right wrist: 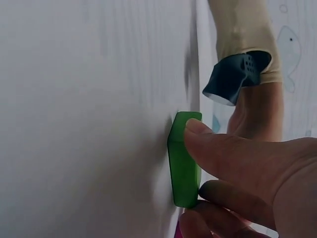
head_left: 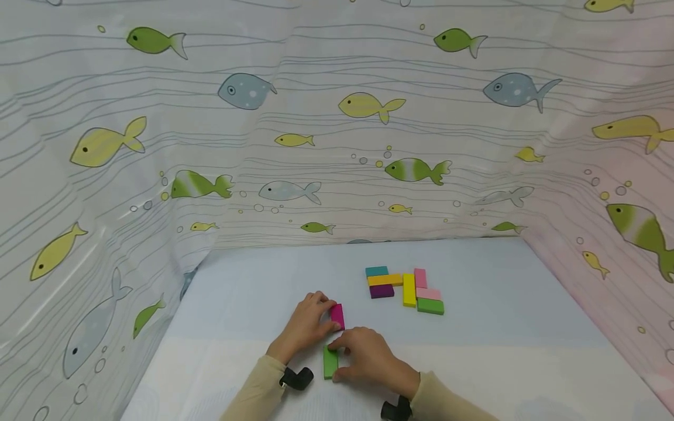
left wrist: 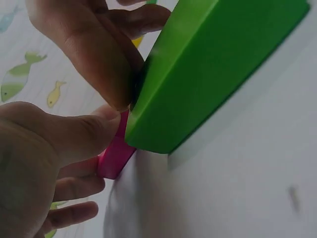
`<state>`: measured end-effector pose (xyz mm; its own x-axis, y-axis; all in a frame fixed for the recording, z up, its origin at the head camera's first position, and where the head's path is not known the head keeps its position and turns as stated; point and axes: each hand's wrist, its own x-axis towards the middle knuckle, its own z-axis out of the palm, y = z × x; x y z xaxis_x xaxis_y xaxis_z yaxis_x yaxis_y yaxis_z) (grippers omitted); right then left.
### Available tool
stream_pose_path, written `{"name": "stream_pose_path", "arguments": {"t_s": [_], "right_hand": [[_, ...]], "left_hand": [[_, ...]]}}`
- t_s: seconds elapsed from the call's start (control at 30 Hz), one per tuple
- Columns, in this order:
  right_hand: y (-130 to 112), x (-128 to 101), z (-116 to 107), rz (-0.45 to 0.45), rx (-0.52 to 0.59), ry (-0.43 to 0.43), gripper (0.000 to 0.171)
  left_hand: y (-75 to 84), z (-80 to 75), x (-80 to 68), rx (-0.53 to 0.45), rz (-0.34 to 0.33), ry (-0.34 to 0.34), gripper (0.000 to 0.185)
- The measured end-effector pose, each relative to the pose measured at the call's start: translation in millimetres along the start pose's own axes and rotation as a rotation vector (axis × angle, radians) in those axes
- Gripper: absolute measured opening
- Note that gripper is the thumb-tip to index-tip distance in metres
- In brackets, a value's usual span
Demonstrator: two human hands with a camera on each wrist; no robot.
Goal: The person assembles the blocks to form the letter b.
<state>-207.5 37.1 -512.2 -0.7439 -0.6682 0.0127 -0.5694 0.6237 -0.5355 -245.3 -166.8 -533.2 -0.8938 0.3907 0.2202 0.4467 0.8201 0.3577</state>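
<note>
My left hand (head_left: 304, 326) holds a magenta block (head_left: 337, 317) by its ends, thumb at the near end and fingers at the far one. Just in front, on the near side, lies a light green block (head_left: 330, 363), its long side pointing away from me. My right hand (head_left: 372, 358) pinches this block lengthwise, with the thumb (right wrist: 218, 153) on its near end. In the left wrist view the green block (left wrist: 213, 74) looms large and partly covers the magenta block (left wrist: 116, 157). Fingertips of the two hands come close together there.
Farther back to the right, several blocks form a flat arrangement: teal (head_left: 376, 271), orange (head_left: 385, 280), purple (head_left: 381, 291), yellow (head_left: 409, 290), two pink ones (head_left: 429, 294) and another green block (head_left: 430, 307). A fish-patterned curtain (head_left: 337, 164) surrounds the white table (head_left: 253, 280) at back and sides.
</note>
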Motion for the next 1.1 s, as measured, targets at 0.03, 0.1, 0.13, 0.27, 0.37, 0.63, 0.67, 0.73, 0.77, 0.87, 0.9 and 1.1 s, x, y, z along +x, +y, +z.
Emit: {"name": "stream_pose_path", "arguments": {"t_s": [0.03, 0.1, 0.13, 0.27, 0.37, 0.63, 0.67, 0.73, 0.77, 0.87, 0.9, 1.1], "right_hand": [[-1.4, -0.5, 0.2, -0.004, -0.004, -0.002, 0.049], [-3.8, -1.2, 0.5, -0.007, -0.007, -0.005, 0.048], [-4.8, -1.7, 0.8, -0.009, -0.008, -0.005, 0.048], [-7.0, -2.0, 1.6, -0.017, -0.02, -0.003, 0.048], [-6.7, -1.9, 1.9, -0.012, -0.029, 0.001, 0.049], [-0.6, 0.1, 0.5, 0.06, -0.002, 0.062, 0.052], [0.8, 0.5, 0.4, 0.068, 0.001, 0.075, 0.053], [2.9, 0.9, 0.4, 0.073, 0.008, 0.096, 0.053], [3.6, 0.8, 0.7, 0.074, 0.011, 0.102, 0.053], [5.5, 0.4, 3.0, 0.069, 0.003, 0.108, 0.053], [5.7, 0.1, 3.6, 0.066, -0.006, 0.111, 0.053], [5.1, -0.2, 2.6, 0.064, -0.052, 0.125, 0.052]], "left_hand": [[0.4, -0.4, -2.1, -0.001, 0.004, -0.001, 0.046], [1.8, -1.8, -6.0, -0.008, 0.017, 0.003, 0.046], [2.3, -2.6, -8.0, -0.01, 0.02, 0.003, 0.046], [3.5, -5.1, -15.0, -0.015, 0.025, 0.003, 0.045], [3.2, -5.9, -18.0, -0.024, 0.021, 0.001, 0.046], [0.6, -4.2, -15.6, -0.084, 0.006, 0.01, 0.042], [0.6, -3.6, -14.7, -0.088, 0.006, 0.015, 0.042], [0.7, -2.2, -13.5, -0.091, 0.008, 0.029, 0.042], [0.6, -1.5, -13.1, -0.091, 0.009, 0.036, 0.042], [-0.6, 1.1, -13.0, -0.086, 0.017, 0.052, 0.042], [-1.5, 2.0, -13.1, -0.088, 0.016, 0.054, 0.042], [-8.4, 3.3, -15.2, -0.118, 0.022, 0.054, 0.041]]}}
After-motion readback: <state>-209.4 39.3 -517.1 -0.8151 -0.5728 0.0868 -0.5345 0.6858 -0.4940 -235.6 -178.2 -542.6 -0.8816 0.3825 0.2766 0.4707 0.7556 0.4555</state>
